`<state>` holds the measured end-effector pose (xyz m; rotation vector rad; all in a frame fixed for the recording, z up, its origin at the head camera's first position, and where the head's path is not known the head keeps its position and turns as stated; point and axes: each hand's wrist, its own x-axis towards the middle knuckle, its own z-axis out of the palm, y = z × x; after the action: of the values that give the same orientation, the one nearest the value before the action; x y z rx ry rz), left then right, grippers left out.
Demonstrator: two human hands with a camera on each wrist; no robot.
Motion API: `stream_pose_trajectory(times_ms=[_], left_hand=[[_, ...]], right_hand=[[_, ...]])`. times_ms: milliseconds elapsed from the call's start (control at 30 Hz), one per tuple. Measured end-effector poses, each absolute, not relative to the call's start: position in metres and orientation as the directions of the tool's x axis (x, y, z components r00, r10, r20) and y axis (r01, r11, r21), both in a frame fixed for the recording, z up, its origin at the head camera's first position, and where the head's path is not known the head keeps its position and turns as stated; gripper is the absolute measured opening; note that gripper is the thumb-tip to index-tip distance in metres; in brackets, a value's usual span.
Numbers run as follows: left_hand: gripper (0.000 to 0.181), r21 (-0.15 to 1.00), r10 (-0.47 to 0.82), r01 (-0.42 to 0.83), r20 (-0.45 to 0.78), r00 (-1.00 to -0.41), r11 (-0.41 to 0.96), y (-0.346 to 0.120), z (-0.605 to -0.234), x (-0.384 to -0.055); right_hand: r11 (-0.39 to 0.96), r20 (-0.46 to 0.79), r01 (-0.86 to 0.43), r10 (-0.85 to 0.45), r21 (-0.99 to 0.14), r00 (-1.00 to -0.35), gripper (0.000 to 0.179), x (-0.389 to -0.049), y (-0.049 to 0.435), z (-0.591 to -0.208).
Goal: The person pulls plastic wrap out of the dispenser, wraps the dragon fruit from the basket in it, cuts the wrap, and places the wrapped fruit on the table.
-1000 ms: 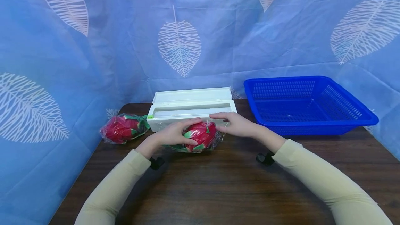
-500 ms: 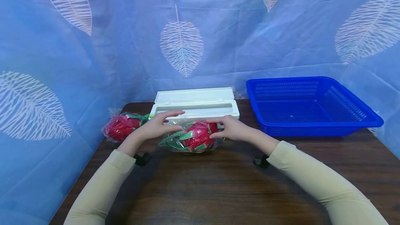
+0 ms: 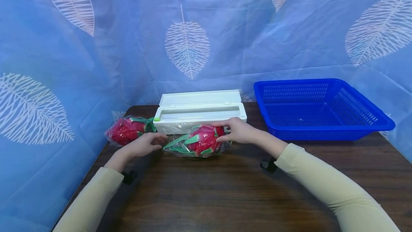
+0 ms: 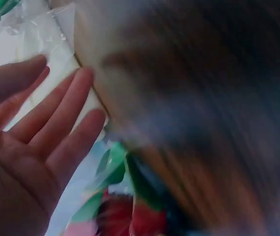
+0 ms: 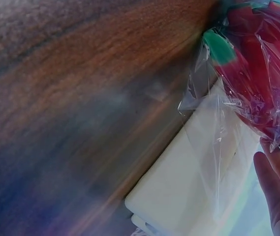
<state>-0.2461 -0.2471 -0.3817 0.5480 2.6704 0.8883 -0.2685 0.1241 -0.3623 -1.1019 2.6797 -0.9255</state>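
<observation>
In the head view, a red dragon fruit (image 3: pixel 206 140) with green tips lies in clear plastic wrap in front of the white box. My right hand (image 3: pixel 239 130) holds its right end between thumb and fingers; the wrapped fruit (image 5: pixel 263 64) fills the top right of the right wrist view. My left hand (image 3: pixel 141 145) hovers low to the left of its green tips, fingers loosely bent around nothing. Just beyond that hand lies a second wrapped dragon fruit (image 3: pixel 127 131), seen blurred in the left wrist view below the relaxed fingers (image 4: pixel 71 98).
The long white box (image 3: pixel 199 121) stands behind the held fruit, its lid (image 3: pixel 200 98) raised at the back. To the right sits a blue plastic basket (image 3: pixel 322 133) on the dark wooden table (image 3: pixel 206 192). A blue leaf-patterned cloth (image 3: pixel 225 46) hangs behind and at the left.
My left hand has let go of the near dragon fruit and moved left and down, away from it. My right hand has closed onto the fruit's right end and stayed there.
</observation>
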Motion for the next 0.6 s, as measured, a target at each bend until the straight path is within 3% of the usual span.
stream_pose_trajectory(times_ms=[200, 467, 600], left_hand=[[0.036, 0.750, 0.431, 0.205, -0.117, -0.895, 0.629, -0.237, -0.394, -0.263], [0.015, 0.657, 0.298, 0.210, -0.022, -0.954, 0.724, -0.237, -0.393, -0.264], [0.014, 0.630, 0.306, 0.235, -0.004, -0.952, 0.740, -0.241, -0.385, -0.260]], right_hand=[[0.555, 0.129, -0.613, -0.674, -0.562, -0.728, 0.058, -0.270, 0.125, -0.362], [0.551, 0.131, -0.623, -0.682, -0.555, -0.719, 0.058, -0.271, 0.125, -0.362], [0.547, 0.128, -0.630, -0.690, -0.552, -0.712, 0.057, -0.271, 0.125, -0.360]])
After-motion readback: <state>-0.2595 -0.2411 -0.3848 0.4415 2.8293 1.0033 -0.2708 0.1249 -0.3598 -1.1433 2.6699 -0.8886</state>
